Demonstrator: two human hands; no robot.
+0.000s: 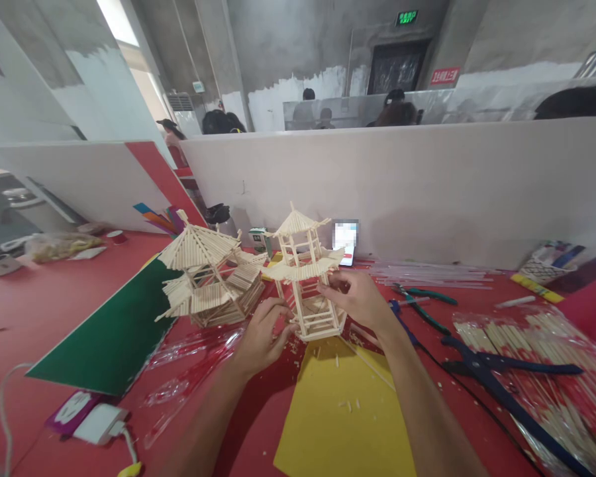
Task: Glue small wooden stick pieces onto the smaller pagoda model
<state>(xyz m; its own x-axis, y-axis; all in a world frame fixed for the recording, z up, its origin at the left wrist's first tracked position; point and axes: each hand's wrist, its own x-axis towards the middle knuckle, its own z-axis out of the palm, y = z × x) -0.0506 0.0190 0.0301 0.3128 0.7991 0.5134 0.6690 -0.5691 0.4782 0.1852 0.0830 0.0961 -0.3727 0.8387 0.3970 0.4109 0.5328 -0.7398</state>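
A two-tier pavilion model of thin wooden sticks [305, 265] stands at the middle of the red table, at the far edge of a yellow sheet [342, 411]. My left hand [261, 334] has its fingers closed on the model's base at the lower left. My right hand [360, 298] pinches the edge of the model's lower roof on the right. A second, wider stick model [206, 278] stands just to the left, on the corner of a green board [109, 331].
Right of my hands lie green-handled pliers [422, 301], dark blue scissors [496, 374] and a clear bag of sticks [551, 371]. A phone [346, 242] leans on the white partition. A power strip [92, 417] lies front left. People sit beyond the partition.
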